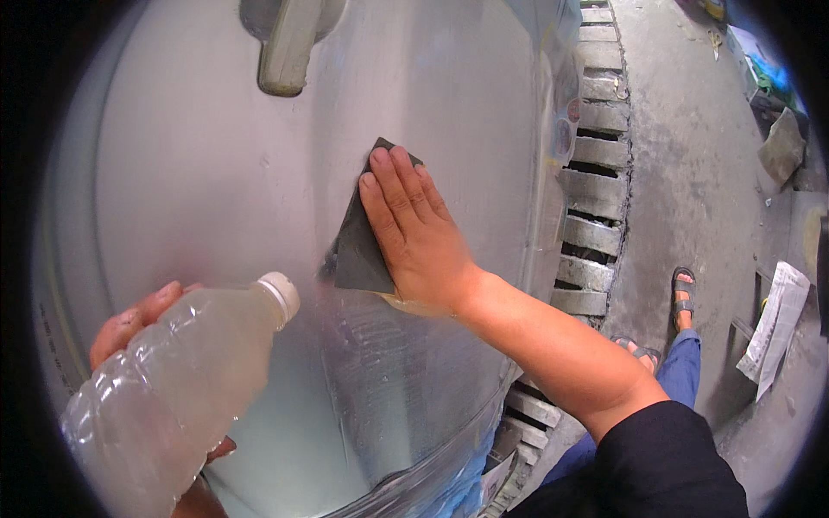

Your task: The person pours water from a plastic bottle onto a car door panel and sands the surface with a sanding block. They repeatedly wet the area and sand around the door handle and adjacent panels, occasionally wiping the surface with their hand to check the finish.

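My left hand [129, 326] is wrapped round a clear, ribbed plastic bottle [177, 380] with a white cap [283, 296]. The bottle tilts up to the right and holds cloudy liquid; most of my fingers are behind it. On the grey, wet-looking vehicle door panel [207, 173], my right hand [419, 229] presses a dark sheet of sandpaper [364, 259] flat, fingers straight and close together. A corner of the sheet sticks out beyond the fingertips, and its left part shows beside the hand. My right thumb is hidden. Water streaks mark the panel below the sandpaper.
A door handle [292, 52] juts out near the panel's top. Clear plastic film [561, 112] covers the right edge. Beyond it runs a slatted drain grate [596, 194] in the concrete floor [682, 155]. Folded paper [777, 328] lies at far right; my sandaled foot [684, 298] stands nearby.
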`<state>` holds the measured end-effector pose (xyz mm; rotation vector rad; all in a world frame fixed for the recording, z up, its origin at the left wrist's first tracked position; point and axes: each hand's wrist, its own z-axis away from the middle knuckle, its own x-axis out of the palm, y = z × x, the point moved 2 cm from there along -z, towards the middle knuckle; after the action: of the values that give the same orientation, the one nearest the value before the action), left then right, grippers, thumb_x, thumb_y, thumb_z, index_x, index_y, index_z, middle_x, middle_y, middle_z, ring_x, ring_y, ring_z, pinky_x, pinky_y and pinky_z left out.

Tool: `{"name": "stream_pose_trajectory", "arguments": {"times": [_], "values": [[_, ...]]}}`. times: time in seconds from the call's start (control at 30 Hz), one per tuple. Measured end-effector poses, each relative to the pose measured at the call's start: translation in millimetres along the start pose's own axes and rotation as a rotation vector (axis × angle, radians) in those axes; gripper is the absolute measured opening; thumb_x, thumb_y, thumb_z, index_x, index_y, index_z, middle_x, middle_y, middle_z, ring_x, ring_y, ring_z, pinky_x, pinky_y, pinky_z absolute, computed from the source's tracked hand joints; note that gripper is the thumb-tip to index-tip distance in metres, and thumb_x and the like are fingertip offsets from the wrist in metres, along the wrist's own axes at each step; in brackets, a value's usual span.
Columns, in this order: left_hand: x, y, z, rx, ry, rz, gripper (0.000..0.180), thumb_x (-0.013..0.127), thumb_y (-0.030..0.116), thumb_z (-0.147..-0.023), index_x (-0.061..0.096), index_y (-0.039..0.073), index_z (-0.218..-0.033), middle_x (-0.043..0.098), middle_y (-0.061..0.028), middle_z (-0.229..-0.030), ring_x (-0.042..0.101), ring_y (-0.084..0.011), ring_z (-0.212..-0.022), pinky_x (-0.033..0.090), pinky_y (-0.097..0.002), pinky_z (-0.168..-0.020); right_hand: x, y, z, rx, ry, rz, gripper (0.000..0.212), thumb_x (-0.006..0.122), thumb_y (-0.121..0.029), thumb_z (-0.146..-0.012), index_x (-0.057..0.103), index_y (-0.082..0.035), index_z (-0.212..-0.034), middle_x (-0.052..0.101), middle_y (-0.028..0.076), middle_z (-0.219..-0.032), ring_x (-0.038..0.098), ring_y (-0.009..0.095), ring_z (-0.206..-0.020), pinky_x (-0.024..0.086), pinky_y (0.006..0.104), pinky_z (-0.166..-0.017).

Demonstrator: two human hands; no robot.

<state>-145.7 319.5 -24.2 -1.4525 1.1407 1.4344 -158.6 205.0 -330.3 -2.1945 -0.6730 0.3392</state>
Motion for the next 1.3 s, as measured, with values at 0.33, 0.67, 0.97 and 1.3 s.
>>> {"name": "stream_pose_trajectory", "arguments": {"times": [0.33, 0.67, 0.97, 1.3], "values": [[0, -7, 2, 0.009, -0.030, 0.093, 0.115, 0.087, 0.064, -0.053, 0.036, 0.010, -0.141, 0.051, -0.0212, -0.134, 0.055, -0.0374, -0.121, 0.048, -0.0515, -0.100, 10, -12, 26, 0.073, -0.095, -0.008, 0.068, 0.049, -0.020, -0.086, 0.028, 0.009, -0.144, 0.024, 0.030, -0.153, 0.017, 0.044, -0.145, 0.014, 0.0495, -0.119], [15, 4, -8, 0.103, -0.160, 0.249, 0.109, 0.089, 0.053, -0.057, 0.034, 0.011, -0.142, 0.048, -0.0217, -0.138, 0.050, -0.0388, -0.127, 0.042, -0.0543, -0.105, 22, -39, 84, 0.008, -0.160, 0.039, 0.069, 0.051, -0.024, -0.085, 0.031, 0.009, -0.142, 0.023, 0.030, -0.153, 0.019, 0.045, -0.144, 0.015, 0.0528, -0.118], [24, 13, 2, 0.105, -0.164, 0.234, 0.111, 0.090, 0.052, -0.055, 0.034, 0.011, -0.142, 0.048, -0.0211, -0.138, 0.050, -0.0391, -0.127, 0.042, -0.0548, -0.106, 24, -45, 87, 0.057, -0.175, -0.012, 0.067, 0.050, -0.025, -0.087, 0.032, 0.008, -0.143, 0.028, 0.028, -0.152, 0.022, 0.043, -0.144, 0.017, 0.0527, -0.117], [25, 18, -2, 0.091, -0.147, 0.235, 0.114, 0.092, 0.051, -0.053, 0.034, 0.011, -0.142, 0.048, -0.0207, -0.138, 0.050, -0.0394, -0.127, 0.042, -0.0552, -0.106, 5, -17, 5, 0.137, -0.013, -0.050, 0.059, 0.042, -0.025, -0.092, 0.036, 0.009, -0.140, 0.028, 0.028, -0.152, 0.023, 0.043, -0.144, 0.017, 0.0541, -0.117]]}}
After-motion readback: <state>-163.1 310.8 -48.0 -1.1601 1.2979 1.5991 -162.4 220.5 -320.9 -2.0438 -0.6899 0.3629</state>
